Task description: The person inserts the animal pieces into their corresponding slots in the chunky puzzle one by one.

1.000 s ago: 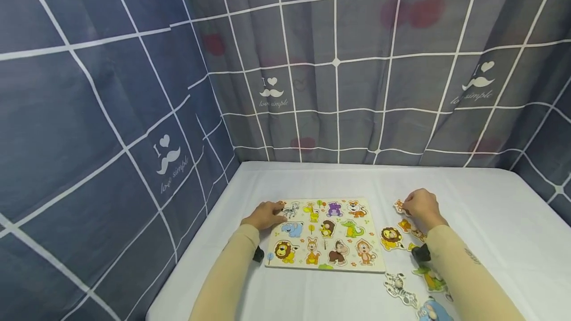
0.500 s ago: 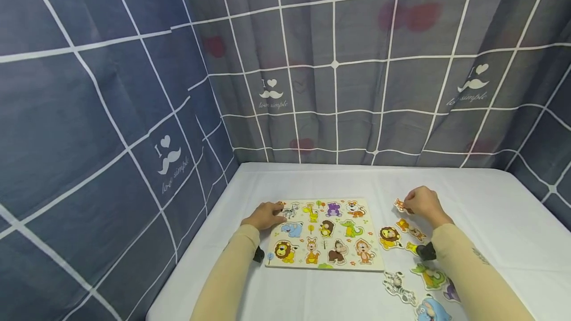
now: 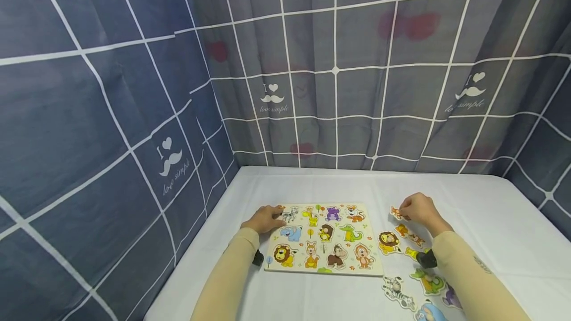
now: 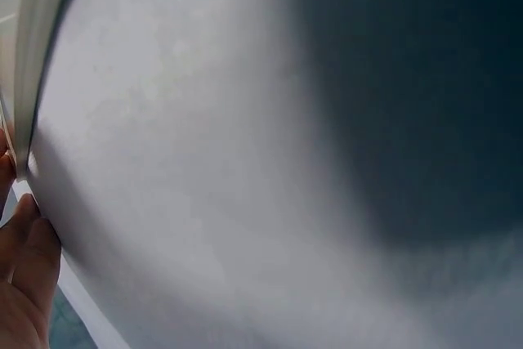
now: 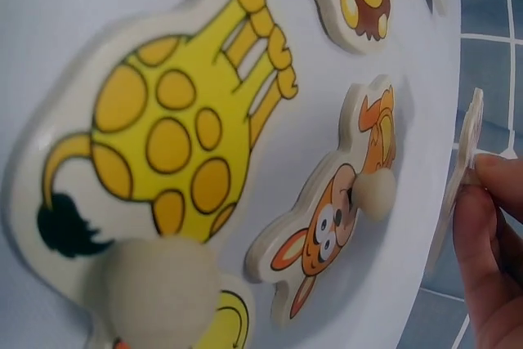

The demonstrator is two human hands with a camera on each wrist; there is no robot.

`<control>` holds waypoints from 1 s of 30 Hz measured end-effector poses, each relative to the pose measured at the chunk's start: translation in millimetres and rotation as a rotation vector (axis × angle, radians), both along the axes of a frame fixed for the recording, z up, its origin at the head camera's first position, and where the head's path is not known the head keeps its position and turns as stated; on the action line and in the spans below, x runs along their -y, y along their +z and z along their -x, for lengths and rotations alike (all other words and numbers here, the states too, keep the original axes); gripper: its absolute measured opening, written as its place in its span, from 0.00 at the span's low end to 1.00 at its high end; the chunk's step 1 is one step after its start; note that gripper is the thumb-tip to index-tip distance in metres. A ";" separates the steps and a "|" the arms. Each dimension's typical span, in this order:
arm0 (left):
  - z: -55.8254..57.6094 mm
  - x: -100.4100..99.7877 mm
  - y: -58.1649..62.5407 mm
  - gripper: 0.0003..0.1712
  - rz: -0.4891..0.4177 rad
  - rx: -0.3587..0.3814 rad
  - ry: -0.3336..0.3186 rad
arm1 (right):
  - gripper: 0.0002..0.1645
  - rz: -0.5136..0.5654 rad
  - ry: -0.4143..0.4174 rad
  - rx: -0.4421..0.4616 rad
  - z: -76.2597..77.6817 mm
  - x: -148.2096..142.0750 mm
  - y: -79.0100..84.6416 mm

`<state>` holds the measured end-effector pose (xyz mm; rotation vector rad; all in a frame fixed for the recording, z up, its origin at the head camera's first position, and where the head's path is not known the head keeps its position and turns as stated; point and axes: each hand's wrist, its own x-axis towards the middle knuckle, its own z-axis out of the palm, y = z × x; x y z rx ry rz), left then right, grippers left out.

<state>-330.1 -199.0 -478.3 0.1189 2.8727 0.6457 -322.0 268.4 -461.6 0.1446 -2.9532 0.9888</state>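
Observation:
My left hand rests on the upper left corner of a wooden animal puzzle board, finger and thumb over its printed face. Beside the board's edge in the left wrist view, more fingers lie near the white surface. My right hand pinches a small orange animal puzzle piece to the right of the board. In the right wrist view this piece stands nearly edge-on between thumb and finger, so its animal is hidden. Nearest below that hand lie a kangaroo piece and a giraffe piece with round knobs.
Between board and right arm lies a lion piece. Nearer the front are zebra, crocodile, purple and blue elephant pieces, some partly covered by the right sleeve. A gridded curtain encloses the white table.
The right hand keeps its pinch on the orange piece and has shifted slightly left. The right forearm has moved, uncovering more of the pieces. The left hand stays on the board.

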 end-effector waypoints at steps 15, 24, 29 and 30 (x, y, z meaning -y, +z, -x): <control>1.4 2.5 -0.3 0.36 0.001 -0.009 -0.025 | 0.06 0.013 0.064 0.010 -7.0 6.3 2.6; -0.1 2.8 1.1 0.35 -0.008 -0.018 -0.023 | 0.05 0.021 0.095 -0.014 -9.0 9.4 -2.6; 0.5 3.1 -1.1 0.35 -0.010 -0.021 -0.032 | 0.04 0.017 0.089 -0.014 -10.6 12.0 -5.2; 0.7 3.1 -1.6 0.35 -0.010 -0.021 -0.032 | 0.04 0.015 0.092 -0.016 -11.0 12.4 -5.4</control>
